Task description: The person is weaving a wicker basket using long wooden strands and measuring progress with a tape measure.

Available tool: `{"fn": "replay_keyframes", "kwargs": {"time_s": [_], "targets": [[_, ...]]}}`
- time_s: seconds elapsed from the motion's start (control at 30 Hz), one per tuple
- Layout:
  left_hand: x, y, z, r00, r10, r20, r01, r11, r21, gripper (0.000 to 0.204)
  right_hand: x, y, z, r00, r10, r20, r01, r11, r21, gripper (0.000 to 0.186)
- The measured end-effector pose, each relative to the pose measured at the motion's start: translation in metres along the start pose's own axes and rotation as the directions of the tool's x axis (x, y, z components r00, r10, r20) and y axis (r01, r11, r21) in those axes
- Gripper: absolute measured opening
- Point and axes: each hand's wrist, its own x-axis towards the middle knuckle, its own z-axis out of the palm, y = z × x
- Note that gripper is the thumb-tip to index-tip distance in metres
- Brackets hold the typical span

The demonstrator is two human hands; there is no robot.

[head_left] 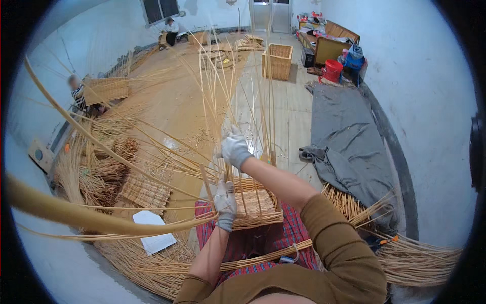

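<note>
A partly woven wicker basket (258,213) with tall upright rods sits over red plaid cloth (293,228) at my lap. My right hand (235,148), in a pale glove, is closed around upright rods above the basket. Lower down, my left hand (225,202), also gloved, grips rods at the basket's left corner, where long bent canes (126,228) sweep out to the left. Which rods each hand holds is partly hidden by the fingers.
Cane bundles (420,266) lie right, heaps (91,167) left, beside white sheets (152,233). Grey cloth (344,137) covers the right floor. Ahead stand a finished basket (277,63), red bucket (332,71) and bench (331,43). Two people (77,91) (171,28) work along the left wall.
</note>
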Motion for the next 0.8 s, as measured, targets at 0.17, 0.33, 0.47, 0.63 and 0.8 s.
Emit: {"fn": "replay_keyframes", "kwargs": {"time_s": [0.17,0.33,0.47,0.63,0.8], "targets": [[-0.029,0.041,-0.024,0.868,0.45,0.21,-0.497,0.781,0.379,0.066,-0.005,0.006,-0.014,0.976,-0.07,0.206,0.127,0.952,-0.278,0.032],[-0.034,0.036,-0.016,0.679,0.449,0.581,-0.71,0.604,0.362,0.075,-0.142,0.048,-0.028,0.661,0.679,-0.32,-0.205,0.574,0.793,0.033],[-0.035,0.038,-0.009,0.699,0.406,0.589,-0.694,0.585,0.42,0.074,-0.262,0.042,-0.018,0.672,0.611,0.419,-0.364,-0.22,0.905,0.038],[-0.043,0.049,-0.028,0.746,0.439,0.501,-0.603,0.764,0.229,0.061,-0.301,0.011,-0.02,0.492,0.839,0.231,-0.16,-0.174,0.972,0.037],[-0.097,0.05,-0.063,0.896,0.359,0.263,-0.36,0.932,-0.045,0.029,-0.307,-0.057,-0.07,0.75,0.11,0.652,-0.452,0.806,0.384,0.029]]}}
